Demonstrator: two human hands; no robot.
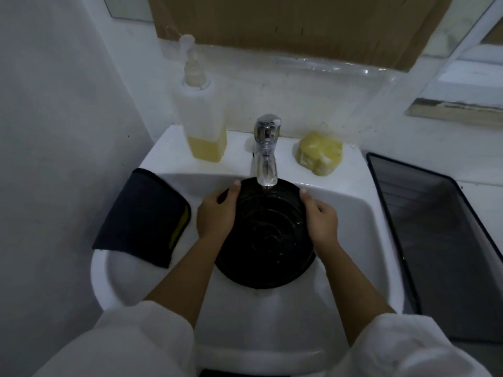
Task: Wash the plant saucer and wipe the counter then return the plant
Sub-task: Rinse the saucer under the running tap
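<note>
A round black plant saucer point(268, 240) with raised rings sits in the white sink point(351, 213), right under the chrome tap point(266, 151). Its inside looks wet. My left hand point(216, 212) grips the saucer's left rim, thumb over the edge. My right hand point(322, 217) grips the right rim the same way. A dark folded cloth point(144, 216) with a yellow stripe hangs over the sink's left edge. No plant is in view.
A soap pump bottle point(202, 115) with yellow liquid stands at the sink's back left. A yellow sponge point(321, 153) lies at the back right. A dark rectangular tray point(441, 240) sits to the right of the sink. A wall closes in on the left.
</note>
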